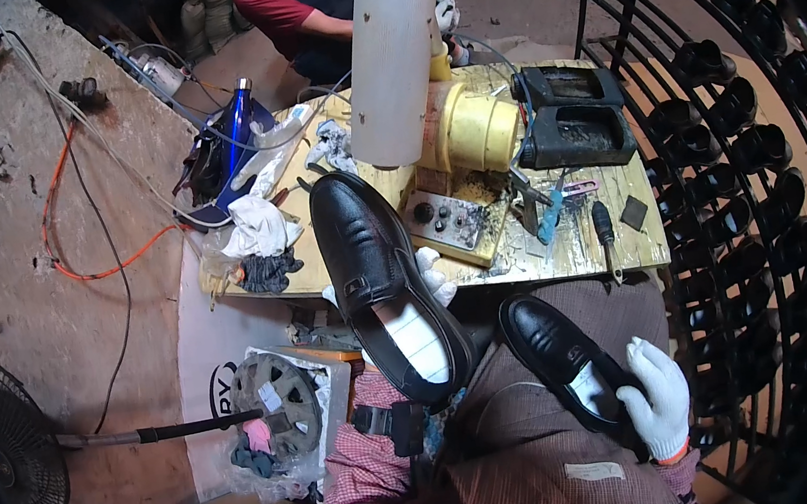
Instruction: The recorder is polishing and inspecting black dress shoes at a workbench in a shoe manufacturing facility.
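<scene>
My left hand (437, 276), in a white knit glove, is wrapped round a black leather loafer (361, 237) from beneath. Most of that hand is hidden behind the shoe. The loafer is raised in front of the bench, toe pointing away, its pale insole facing up. On my lap, over a brown striped apron (551, 471), lies a second black loafer (563, 358). Beside its heel is my right hand (658, 397), also white-gloved, with fingers stretched out and thumb apart. The thumb is close to the shoe's edge; whether it touches I cannot tell.
The wooden bench (325, 267) carries a knobbed control box (442, 220), a yellow duct (474, 127), black trays (579, 135), a screwdriver (605, 232) and rags (259, 226). A shoe rack (755, 239) stands right, a fan (4, 442) left. Another person (299, 13) sits across.
</scene>
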`<move>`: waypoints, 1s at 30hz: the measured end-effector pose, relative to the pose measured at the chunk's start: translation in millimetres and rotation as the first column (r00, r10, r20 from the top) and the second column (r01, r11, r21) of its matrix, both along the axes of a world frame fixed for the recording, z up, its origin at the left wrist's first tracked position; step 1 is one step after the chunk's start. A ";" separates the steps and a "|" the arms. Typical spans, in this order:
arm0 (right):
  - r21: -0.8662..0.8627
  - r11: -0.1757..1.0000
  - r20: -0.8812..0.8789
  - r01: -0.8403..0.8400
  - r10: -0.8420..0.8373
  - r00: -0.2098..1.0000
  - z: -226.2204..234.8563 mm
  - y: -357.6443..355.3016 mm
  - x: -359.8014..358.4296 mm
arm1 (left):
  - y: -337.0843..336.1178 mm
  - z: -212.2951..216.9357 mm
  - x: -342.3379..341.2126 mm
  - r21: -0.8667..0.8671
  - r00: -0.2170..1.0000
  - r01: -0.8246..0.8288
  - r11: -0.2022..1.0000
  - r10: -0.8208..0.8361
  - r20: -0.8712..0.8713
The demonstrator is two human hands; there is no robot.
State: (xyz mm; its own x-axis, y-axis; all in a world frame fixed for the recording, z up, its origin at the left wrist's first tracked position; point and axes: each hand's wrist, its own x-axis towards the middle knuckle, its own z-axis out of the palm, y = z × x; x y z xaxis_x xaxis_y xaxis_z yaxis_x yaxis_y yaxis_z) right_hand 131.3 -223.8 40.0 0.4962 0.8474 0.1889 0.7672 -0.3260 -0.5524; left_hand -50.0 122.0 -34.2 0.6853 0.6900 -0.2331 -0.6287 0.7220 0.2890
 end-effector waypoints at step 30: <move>-0.215 0.976 -0.243 -0.031 -0.023 0.970 -20.9 5.8 2.0 | 47.0 56.3 24.4 0.280 0.955 -0.098 0.955 0.169 -0.243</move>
State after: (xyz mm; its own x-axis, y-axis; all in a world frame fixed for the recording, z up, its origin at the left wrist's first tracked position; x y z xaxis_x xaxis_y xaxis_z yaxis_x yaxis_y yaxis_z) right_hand 133.3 -218.0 19.1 0.5006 0.8568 -0.1239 0.6206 -0.4550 -0.6386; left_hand -25.6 169.0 22.1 0.5217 0.8317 -0.1899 -0.5908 0.5127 0.6230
